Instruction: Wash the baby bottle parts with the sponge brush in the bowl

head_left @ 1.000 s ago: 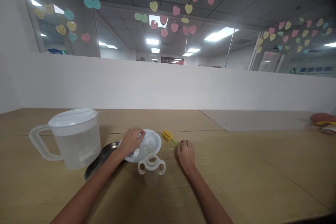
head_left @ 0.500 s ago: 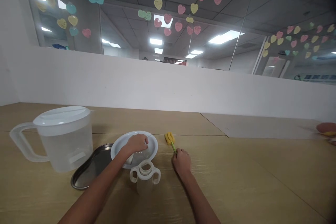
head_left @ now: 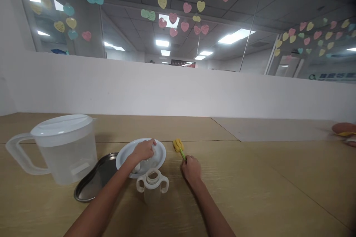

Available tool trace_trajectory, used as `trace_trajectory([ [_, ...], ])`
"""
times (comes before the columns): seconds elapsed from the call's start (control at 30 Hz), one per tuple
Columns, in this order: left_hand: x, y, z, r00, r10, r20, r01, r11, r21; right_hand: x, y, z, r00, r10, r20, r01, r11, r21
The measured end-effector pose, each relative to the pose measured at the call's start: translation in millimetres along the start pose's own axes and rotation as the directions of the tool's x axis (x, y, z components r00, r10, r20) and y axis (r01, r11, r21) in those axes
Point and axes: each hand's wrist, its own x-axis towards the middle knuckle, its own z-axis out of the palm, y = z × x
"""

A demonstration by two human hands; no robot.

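My right hand (head_left: 191, 167) is wrapped around the green handle (head_left: 182, 154) of a yellow sponge brush (head_left: 178, 145), its head toward the back edge of the worktop (head_left: 264, 185). My left hand (head_left: 144, 150) is at a white bowl (head_left: 121, 157), left of the brush; I cannot tell whether it grips anything. Dragging it back low could topple the uncapped two-handled bottle (head_left: 152, 192) standing upright on the bowl's near side.

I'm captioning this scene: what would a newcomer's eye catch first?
The big lidded jug stands at the table's left. Near the middle, the right hand holds a yellow-headed brush. Above the white wall, colourful heart-shaped notes dot the glass.
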Motion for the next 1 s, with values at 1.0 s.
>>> trace_trajectory([
  [1.0, -50, 3, -112.4, 0.836, -0.266, -0.479, -0.219, 0.638, -0.738, -5, -107, -167, 0.918, -0.358, -0.170, 0.389, 0.736, 0.555],
])
